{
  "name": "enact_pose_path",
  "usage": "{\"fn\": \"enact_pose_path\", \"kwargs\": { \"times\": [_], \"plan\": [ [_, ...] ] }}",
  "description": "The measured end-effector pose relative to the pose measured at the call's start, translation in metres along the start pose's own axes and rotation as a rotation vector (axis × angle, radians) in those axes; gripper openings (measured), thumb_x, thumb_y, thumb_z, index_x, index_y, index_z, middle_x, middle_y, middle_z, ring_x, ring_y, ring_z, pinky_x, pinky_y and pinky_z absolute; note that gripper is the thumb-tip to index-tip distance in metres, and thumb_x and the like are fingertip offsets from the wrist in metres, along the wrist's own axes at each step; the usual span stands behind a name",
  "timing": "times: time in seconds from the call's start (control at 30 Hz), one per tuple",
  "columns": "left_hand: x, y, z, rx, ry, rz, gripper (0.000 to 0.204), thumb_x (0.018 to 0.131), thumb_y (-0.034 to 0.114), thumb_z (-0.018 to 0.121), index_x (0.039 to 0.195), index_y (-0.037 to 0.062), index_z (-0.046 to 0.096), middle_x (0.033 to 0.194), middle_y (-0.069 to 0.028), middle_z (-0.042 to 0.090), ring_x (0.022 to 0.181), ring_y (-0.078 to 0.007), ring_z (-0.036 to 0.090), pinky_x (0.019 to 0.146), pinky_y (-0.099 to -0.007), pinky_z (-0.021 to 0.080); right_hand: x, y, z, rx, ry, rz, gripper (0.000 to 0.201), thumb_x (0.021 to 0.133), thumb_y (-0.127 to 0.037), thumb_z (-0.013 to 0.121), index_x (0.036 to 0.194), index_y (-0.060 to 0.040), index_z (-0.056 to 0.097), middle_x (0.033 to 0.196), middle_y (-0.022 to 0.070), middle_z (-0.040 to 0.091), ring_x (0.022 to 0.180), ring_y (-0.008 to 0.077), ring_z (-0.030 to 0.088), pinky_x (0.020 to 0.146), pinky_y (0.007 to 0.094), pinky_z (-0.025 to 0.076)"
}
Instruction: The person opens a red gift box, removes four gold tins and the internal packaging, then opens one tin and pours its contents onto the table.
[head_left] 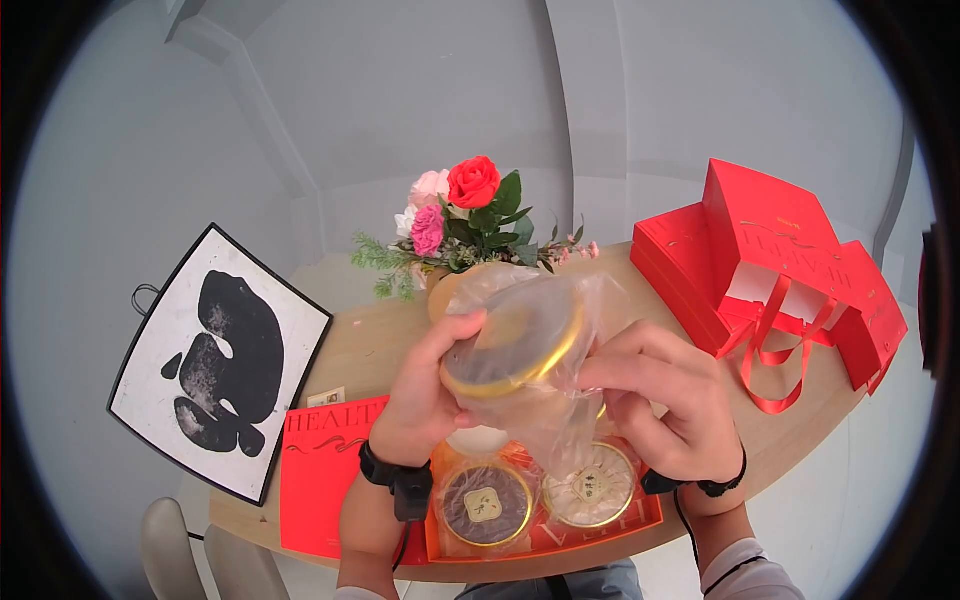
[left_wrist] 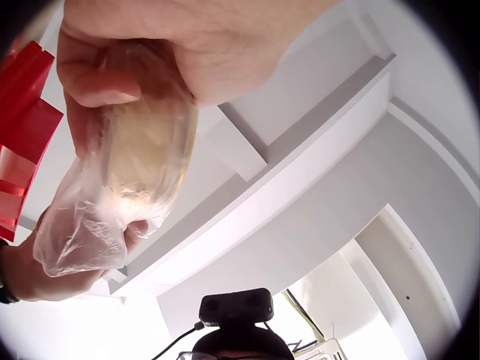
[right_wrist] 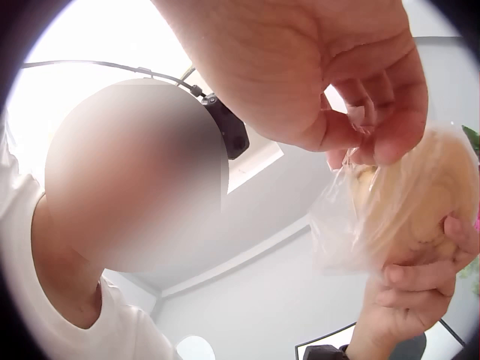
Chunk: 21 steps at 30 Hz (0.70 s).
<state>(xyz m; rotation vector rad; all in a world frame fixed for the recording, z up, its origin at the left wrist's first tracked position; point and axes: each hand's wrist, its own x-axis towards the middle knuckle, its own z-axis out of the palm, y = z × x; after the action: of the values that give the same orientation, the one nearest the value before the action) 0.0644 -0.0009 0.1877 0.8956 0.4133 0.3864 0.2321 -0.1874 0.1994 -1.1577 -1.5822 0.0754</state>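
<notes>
A round jar with a gold rim [head_left: 520, 380] is tilted up above the table, wrapped in a clear plastic bag [head_left: 570, 425]. My left hand [head_left: 425, 385] grips the jar through the plastic, thumb on its top edge and fingers beneath. With thumb and fingertips, my right hand [head_left: 670, 395] pinches the loose plastic at the jar's right side. In the right wrist view the bag [right_wrist: 341, 232] hangs slack below that pinch. Underneath, an open orange-red box [head_left: 640, 525] holds a dark-topped round jar [head_left: 487, 505] and a pale-topped round jar [head_left: 590, 487], both gold-rimmed.
A red lid with lettering [head_left: 315, 490] lies left of the box. Behind the hands stands a flower arrangement [head_left: 470, 215]. Red gift boxes [head_left: 680, 270] and a ribbon-handled bag [head_left: 785, 235] occupy the right side. A black-and-white picture panel [head_left: 225, 365] leans at the left.
</notes>
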Motion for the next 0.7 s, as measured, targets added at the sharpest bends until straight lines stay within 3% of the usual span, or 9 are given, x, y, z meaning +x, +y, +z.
{"fn": "enact_pose_path", "kwargs": {
  "times": [0.13,0.2,0.43,0.57,0.63,0.7],
  "plan": [
    [0.000,0.000,0.002,0.031,0.017,-0.030,0.037,0.100,0.038,0.052,0.119,0.0085,0.064,0.088,-0.0019,0.070,0.050,-0.0085,0.055,0.032,-0.0230,0.027,0.000,0.001,-0.003,0.027,-0.073,-0.021,0.052,0.074,0.014,0.050,0.116,-0.0065,0.073,0.094,0.0072,0.059,0.078,0.0204,0.060,0.069,0.0320,0.050],
    [0.000,-0.001,0.002,0.026,-0.004,-0.038,0.038,0.100,0.038,0.053,0.120,0.0080,0.063,0.089,-0.0022,0.070,0.050,-0.0080,0.055,0.032,-0.0220,0.026,0.001,-0.003,0.001,0.061,-0.012,0.003,0.051,0.070,0.018,0.048,0.106,-0.0021,0.077,0.087,0.0067,0.060,0.076,0.0166,0.060,0.066,0.0279,0.049],
    [0.002,-0.004,-0.001,0.027,-0.027,-0.048,0.037,0.099,0.035,0.054,0.120,0.0066,0.063,0.091,-0.0024,0.071,0.050,-0.0053,0.054,0.032,-0.0188,0.023,0.001,-0.009,0.000,0.102,-0.044,0.035,0.056,0.068,0.018,0.048,0.112,-0.0022,0.077,0.085,0.0061,0.058,0.074,0.0174,0.058,0.066,0.0284,0.048],
    [0.005,-0.005,-0.004,0.057,-0.032,-0.032,0.036,0.098,0.035,0.055,0.118,0.0069,0.064,0.090,-0.0018,0.071,0.049,-0.0049,0.053,0.032,-0.0204,0.023,0.002,-0.007,-0.004,0.041,-0.039,-0.044,0.053,0.067,0.015,0.049,0.111,-0.0002,0.075,0.086,0.0080,0.062,0.075,0.0181,0.062,0.067,0.0283,0.050],
    [0.003,-0.004,0.008,0.019,0.191,-0.003,0.035,0.097,0.035,0.056,0.116,0.0071,0.066,0.087,-0.0012,0.070,0.047,-0.0054,0.053,0.032,-0.0217,0.026,0.001,-0.004,-0.007,0.053,-0.013,-0.072,0.050,0.067,0.014,0.049,0.110,0.0010,0.074,0.087,0.0088,0.063,0.075,0.0182,0.063,0.068,0.0285,0.052],
    [0.003,-0.003,-0.005,0.044,0.094,-0.007,0.035,0.097,0.035,0.057,0.114,0.0072,0.066,0.085,-0.0012,0.070,0.046,-0.0067,0.053,0.032,-0.0222,0.027,-0.001,-0.001,-0.008,0.059,0.022,-0.106,0.049,0.072,0.015,0.049,0.115,-0.0011,0.068,0.090,0.0082,0.063,0.073,0.0154,0.063,0.067,0.0282,0.052]
  ]
}}
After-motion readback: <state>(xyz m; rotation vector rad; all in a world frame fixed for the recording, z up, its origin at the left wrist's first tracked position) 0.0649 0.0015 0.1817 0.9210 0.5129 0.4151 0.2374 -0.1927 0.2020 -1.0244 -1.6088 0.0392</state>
